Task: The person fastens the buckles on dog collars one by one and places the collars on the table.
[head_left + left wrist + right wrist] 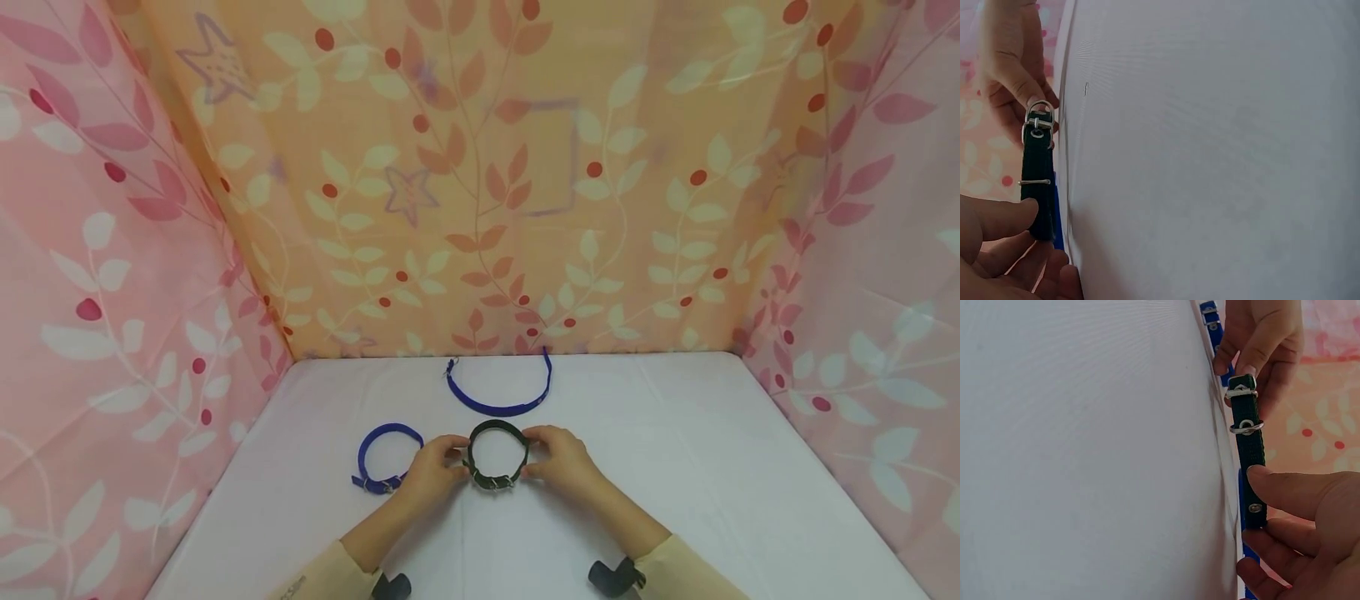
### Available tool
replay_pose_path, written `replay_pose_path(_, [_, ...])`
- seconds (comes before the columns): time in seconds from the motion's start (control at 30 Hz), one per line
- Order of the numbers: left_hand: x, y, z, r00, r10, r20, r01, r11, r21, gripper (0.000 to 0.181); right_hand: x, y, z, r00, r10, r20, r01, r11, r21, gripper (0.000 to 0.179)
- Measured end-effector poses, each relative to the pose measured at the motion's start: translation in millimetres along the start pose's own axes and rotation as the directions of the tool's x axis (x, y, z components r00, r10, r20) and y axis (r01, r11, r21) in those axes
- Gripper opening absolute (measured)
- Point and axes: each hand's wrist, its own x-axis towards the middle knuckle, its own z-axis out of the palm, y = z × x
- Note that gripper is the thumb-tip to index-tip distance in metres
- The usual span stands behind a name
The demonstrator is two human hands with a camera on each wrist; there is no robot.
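- Left hand (433,468): nearer the person than the unfastened blue collar (498,411), which serves as landmark; thumb and fingers pinch the strap of a dark green collar (1249,450) at its left side.
- Right hand (562,458): likewise nearer than the landmark; thumb and fingers pinch the green strap at its right side.
- Dark green collar: directly on the near side of the landmark, between the hands, formed into a ring, buckle (1038,119) toward the person. Whether it touches the table cannot be told.
- Handling (judged): light; woven-looking band, pliable yet springy enough to keep its round form; modest grip on the fabric, smoother on the metal; not fragile.
- Best hold (judged): plain strap at either side, clear of buckle and D-ring (1247,427); eyelet (1255,508) a handy feature for the fingertips.
- Fastened blue collar (362,457): nearer and left of the landmark, beside the left hand, which partly hides it.
- White table (675,467): beneath the landmark.
- Patterned curtain (480,208): beyond the landmark; leaves, red dots, purple star outlines.
- Labels, brands: none legible on any collar; small mark on the left sleeve (324,575), nearer than the landmark, unreadable.
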Motion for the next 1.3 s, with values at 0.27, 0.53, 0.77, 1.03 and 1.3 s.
replay_pose_path(0.27, [4.5, -6.4, 5.7, 1.0, 0.023, 0.019, -0.024, 0.998, 0.051, 0.038, 0.0, 1.1, 3.3, 0.999, -0.032, -0.014, 0.03, 0.991, -0.128, 0.058])
replay_pose_path(0.53, [9.6, -13.1, 6.6, 0.999, -0.013, 0.029, 0.01, 0.997, 0.077, 0.037, 0.7, 2.6, 4.1, 0.998, -0.062, -0.005, 0.06, 0.979, -0.194, 0.056])
replay_pose_path(0.77, [11.0, -14.7, 6.6, 0.997, -0.061, 0.041, 0.058, 0.995, 0.08, 0.037, -1.3, 4.4, 3.9, 0.997, -0.074, 0.01, 0.074, 0.978, -0.197, 0.054])
replay_pose_path(1.03, [9.4, -11.1, 6.2, 0.997, -0.055, 0.046, 0.051, 0.996, 0.076, 0.038, 1.0, 3.9, 0.7, 0.996, -0.081, 0.023, 0.084, 0.967, -0.239, 0.053])
replay_pose_path(1.3, [9.7, -6.8, 2.3, 0.998, -0.031, 0.058, 0.025, 0.994, 0.102, 0.039, 2.4, 2.1, -1.8, 0.995, -0.081, 0.057, 0.092, 0.971, -0.222, 0.054])
